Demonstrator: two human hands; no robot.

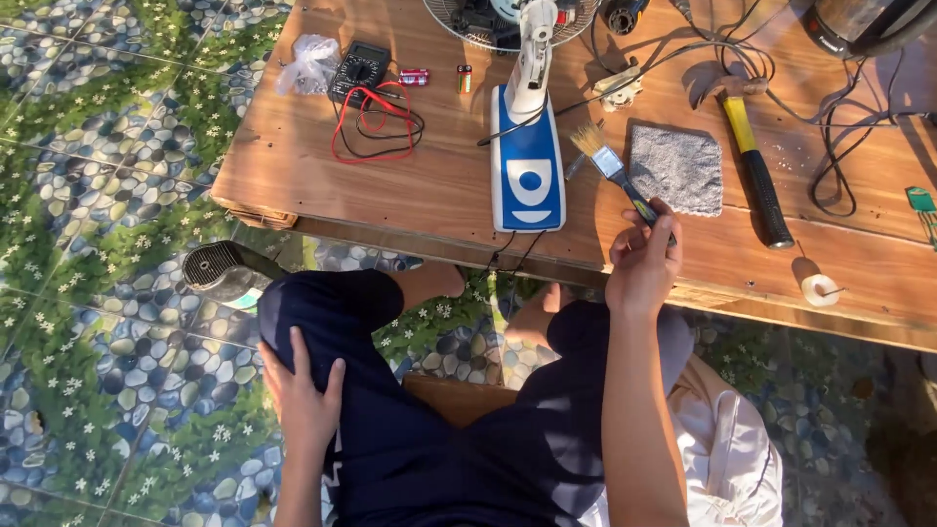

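Our right hand is clamped on the handle of a paintbrush over the near edge of the wooden surface. The brush's long axis slants away from us and to the left, bristles leading, toward the blue and white fan base just beside it; a grey pad lies on its other side. Our left hand rests flat and empty on our knee, well apart from the brush, so the right is the nearer.
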